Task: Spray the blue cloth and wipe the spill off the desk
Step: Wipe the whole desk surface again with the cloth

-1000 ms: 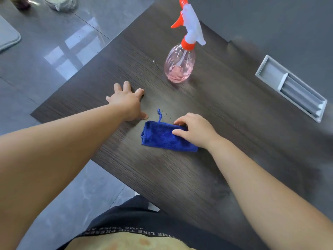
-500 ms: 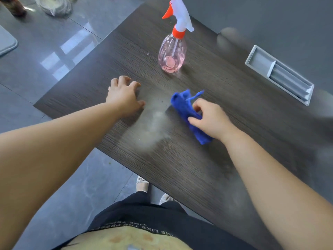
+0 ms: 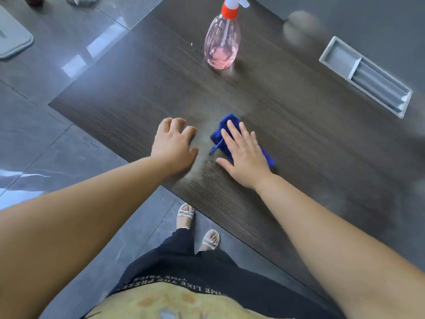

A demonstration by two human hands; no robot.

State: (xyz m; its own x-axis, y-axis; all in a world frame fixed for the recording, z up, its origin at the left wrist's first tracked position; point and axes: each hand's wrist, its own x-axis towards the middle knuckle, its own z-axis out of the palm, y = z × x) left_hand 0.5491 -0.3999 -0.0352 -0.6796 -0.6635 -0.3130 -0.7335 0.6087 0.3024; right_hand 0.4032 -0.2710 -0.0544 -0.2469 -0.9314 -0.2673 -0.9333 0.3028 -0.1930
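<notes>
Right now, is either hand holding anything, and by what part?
Nothing is gripped: the right hand presses flat on the blue cloth; the left hand rests on the desk.

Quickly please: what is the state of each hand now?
Left hand: open, resting on the desk, holding nothing.
Right hand: open, pressing flat on the blue cloth.

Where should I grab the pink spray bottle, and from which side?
Probably the narrow neck of the spray bottle, just under its orange collar, coming from the near side. It stands upright and its pink body bulges below. The left hand holds nothing; the right hand presses the blue cloth.
</notes>
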